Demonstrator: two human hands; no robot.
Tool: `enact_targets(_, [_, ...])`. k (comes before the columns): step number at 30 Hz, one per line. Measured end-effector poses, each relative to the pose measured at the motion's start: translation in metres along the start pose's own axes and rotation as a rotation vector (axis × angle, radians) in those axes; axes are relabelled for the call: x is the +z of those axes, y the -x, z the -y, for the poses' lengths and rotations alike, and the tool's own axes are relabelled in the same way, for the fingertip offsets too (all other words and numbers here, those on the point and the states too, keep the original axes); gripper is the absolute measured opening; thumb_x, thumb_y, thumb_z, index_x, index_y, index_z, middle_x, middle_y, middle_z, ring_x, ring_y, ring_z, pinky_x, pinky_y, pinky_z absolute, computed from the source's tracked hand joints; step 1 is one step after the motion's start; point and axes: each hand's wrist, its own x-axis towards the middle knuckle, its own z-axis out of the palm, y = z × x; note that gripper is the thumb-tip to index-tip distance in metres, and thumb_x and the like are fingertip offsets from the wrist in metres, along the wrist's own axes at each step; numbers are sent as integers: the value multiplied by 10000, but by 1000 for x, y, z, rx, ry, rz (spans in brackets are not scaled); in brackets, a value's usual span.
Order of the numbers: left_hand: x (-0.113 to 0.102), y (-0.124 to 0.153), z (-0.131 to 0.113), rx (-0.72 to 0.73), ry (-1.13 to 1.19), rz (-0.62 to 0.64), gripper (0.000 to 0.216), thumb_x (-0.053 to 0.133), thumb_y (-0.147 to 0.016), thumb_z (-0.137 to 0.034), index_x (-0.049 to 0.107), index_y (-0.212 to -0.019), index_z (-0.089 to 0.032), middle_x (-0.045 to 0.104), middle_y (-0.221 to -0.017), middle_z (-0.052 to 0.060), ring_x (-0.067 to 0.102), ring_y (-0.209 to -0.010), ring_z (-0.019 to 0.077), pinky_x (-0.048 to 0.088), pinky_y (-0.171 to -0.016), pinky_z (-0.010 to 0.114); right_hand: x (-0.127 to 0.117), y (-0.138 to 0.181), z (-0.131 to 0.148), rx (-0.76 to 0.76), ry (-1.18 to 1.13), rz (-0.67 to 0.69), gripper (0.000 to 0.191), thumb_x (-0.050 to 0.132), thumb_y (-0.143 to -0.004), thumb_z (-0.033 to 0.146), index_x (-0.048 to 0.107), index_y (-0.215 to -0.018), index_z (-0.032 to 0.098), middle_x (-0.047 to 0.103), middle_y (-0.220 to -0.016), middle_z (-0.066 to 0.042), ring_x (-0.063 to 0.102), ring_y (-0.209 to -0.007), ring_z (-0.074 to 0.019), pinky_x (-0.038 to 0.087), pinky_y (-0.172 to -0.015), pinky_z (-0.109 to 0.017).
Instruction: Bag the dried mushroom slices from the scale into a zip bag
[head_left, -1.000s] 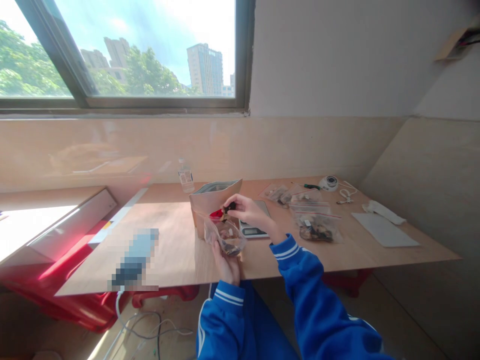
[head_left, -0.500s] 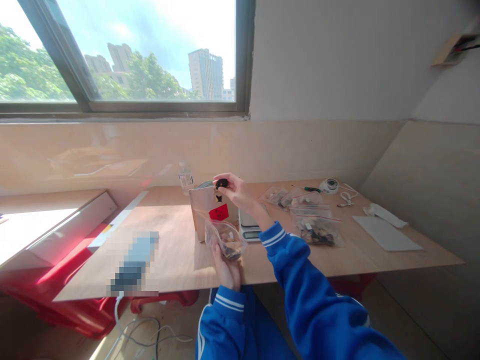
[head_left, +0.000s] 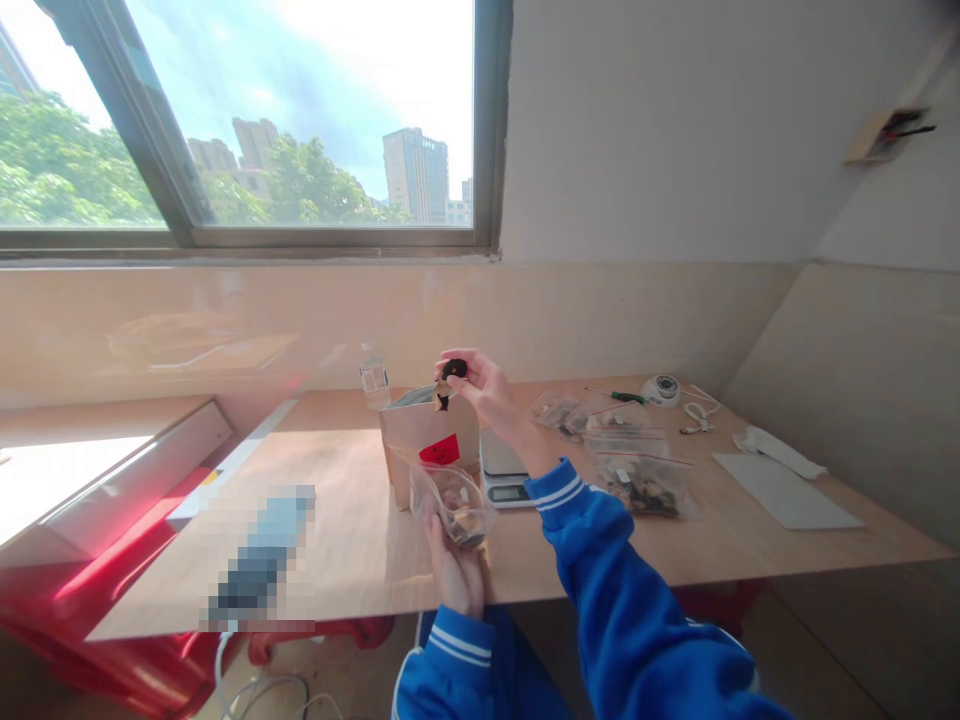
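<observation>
Between the fingertips of my right hand (head_left: 486,388) are dark, curled pieces of what looks like dried fungus (head_left: 454,370), black with a tan side. They are held up in front of the top of a standing kraft paper bag (head_left: 401,450) with a red label (head_left: 439,451). Lower down, my left hand (head_left: 454,575) grips a clear zip bag (head_left: 429,492) from below. Its mouth is open, and brown and dark dried pieces (head_left: 471,522) lie inside. A kitchen scale (head_left: 508,494) stands right of the paper bag, partly hidden by my right arm.
Several filled zip bags (head_left: 641,485) lie right of the scale. Beyond them are a green-handled screwdriver (head_left: 628,397), a white dome camera (head_left: 664,390), a cable (head_left: 699,417) and a white sheet (head_left: 784,490). A plastic bottle (head_left: 374,378) stands behind the paper bag; a blurred-out object (head_left: 262,560) lies left.
The view has tilted up slightly, so everything sits lower in the picture. My right hand keeps the dark pieces raised above the zip bag, which stays in my left hand.
</observation>
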Motion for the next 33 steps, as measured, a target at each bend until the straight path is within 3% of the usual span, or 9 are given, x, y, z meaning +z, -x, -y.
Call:
enact_targets(9, [-1,-2,1,-48,6,-38,388,479,-900,-313,527,-1285,-334,596,-1268,39,603,-1074,193,522,-816,298,2,-4,-1,-65,-15,-118,284,617,-780,230,556,-1054,186,660,-997,-54,615,-943,-155,497,-886,-328])
enact_targets(16, [-4,-4,3,-28,-31,-26,385,487,-888,-356,546,-1268,-329,603,-1257,33,553,-1155,213,498,-892,333,1,8,-17,-8,226,264,314,516,-797,113,570,-1099,180,636,-996,-40,604,-945,-141,487,-871,-301])
enact_targets(20, [-3,-3,3,3,-43,-21,386,482,-888,-344,543,-1269,-329,590,-1276,31,534,-1185,204,483,-916,326,1,13,-13,-40,439,285,396,445,-823,78,539,-1190,193,643,-1020,-39,603,-945,-138,482,-869,-305])
enact_targets(27, [-2,-2,3,-22,-31,-29,393,479,-884,-347,539,-1273,-336,602,-1258,27,532,-1188,201,465,-945,338,-2,18,7,-205,654,264,375,381,-829,10,648,-1037,172,603,-1149,-86,526,-1119,-160,405,-993,-336])
enact_targets(30, [3,1,0,-4,-36,-29,403,507,-868,-349,544,-1268,-333,602,-1259,27,517,-1206,212,446,-974,349,-5,29,20,-94,625,216,370,360,-820,4,660,-972,159,649,-1016,-67,596,-945,-138,471,-841,-277])
enact_targets(33, [3,2,0,-7,-35,-41,406,515,-863,-356,544,-1267,-328,598,-1265,28,498,-1227,225,435,-991,361,-8,45,24,167,643,365,349,359,-815,22,673,-910,144,684,-846,-44,611,-730,-118,462,-644,-219])
